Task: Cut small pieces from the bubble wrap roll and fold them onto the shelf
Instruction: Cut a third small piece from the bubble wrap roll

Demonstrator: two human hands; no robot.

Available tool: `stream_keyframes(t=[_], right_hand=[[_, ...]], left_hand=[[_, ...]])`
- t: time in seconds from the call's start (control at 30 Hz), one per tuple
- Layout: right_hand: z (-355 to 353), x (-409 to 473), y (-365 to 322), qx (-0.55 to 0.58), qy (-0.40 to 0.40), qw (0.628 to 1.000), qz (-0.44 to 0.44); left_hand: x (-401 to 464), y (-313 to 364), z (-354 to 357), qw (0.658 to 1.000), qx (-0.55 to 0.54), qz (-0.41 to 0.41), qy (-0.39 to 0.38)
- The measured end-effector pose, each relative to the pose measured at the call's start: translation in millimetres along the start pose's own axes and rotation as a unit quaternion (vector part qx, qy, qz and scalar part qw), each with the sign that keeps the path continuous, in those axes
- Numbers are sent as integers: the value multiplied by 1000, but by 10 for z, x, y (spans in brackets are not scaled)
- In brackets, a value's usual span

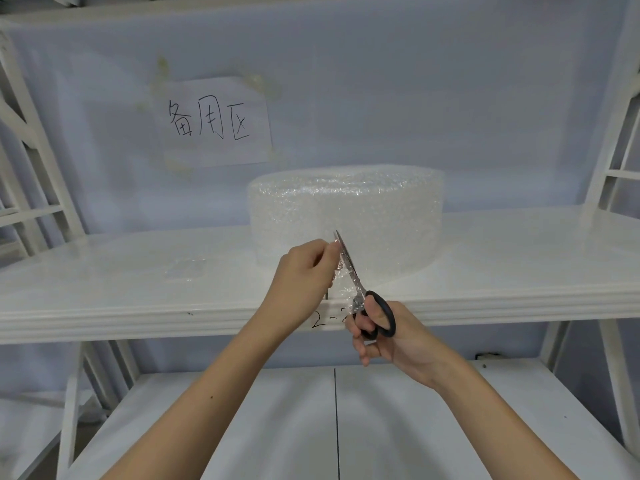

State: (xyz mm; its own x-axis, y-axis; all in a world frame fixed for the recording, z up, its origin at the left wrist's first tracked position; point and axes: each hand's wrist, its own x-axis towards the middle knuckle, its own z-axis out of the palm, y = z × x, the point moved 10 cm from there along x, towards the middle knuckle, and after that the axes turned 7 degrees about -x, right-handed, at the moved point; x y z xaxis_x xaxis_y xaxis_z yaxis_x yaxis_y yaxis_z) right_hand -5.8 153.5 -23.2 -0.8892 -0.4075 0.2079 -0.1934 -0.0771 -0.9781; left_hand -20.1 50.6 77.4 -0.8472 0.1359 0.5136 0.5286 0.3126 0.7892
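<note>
A wide roll of clear bubble wrap (346, 216) stands on the white shelf (138, 299), right of centre. Its loose end hangs forward over the shelf's front edge. My left hand (304, 271) pinches that loose end at its upper edge. My right hand (384, 337) holds black-handled scissors (349, 268), blades pointing up and away, lying along the wrap right next to my left fingers. A small folded piece of bubble wrap (185, 268) lies flat on the shelf to the left of the roll.
A paper sign with handwritten characters (214, 121) is taped to the back wall above the shelf. White frame posts (609, 181) rise at both sides. A lower shelf (311, 427) lies below my arms. Handwritten marks sit on the shelf's front edge.
</note>
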Motion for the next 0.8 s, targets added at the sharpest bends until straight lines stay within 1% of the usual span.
stream_keyframes(t=[0.23,0.4,0.57,0.8], right_hand=[[70,-50,33,19,-32,999,-2],[49,-13,-13,7,-17,1000,3],[24,50,-70,-11,-11,1000,-5],[21,63,-93,-28,4,999,-17]], left_hand=[[-3,-45,4,999,-49,-14,1],[-51,-82,69,997,-68,-10,-30],[-41,-101,65,995,-97,-12,-36],[-76,-119,84,995,-87,-7,-42]])
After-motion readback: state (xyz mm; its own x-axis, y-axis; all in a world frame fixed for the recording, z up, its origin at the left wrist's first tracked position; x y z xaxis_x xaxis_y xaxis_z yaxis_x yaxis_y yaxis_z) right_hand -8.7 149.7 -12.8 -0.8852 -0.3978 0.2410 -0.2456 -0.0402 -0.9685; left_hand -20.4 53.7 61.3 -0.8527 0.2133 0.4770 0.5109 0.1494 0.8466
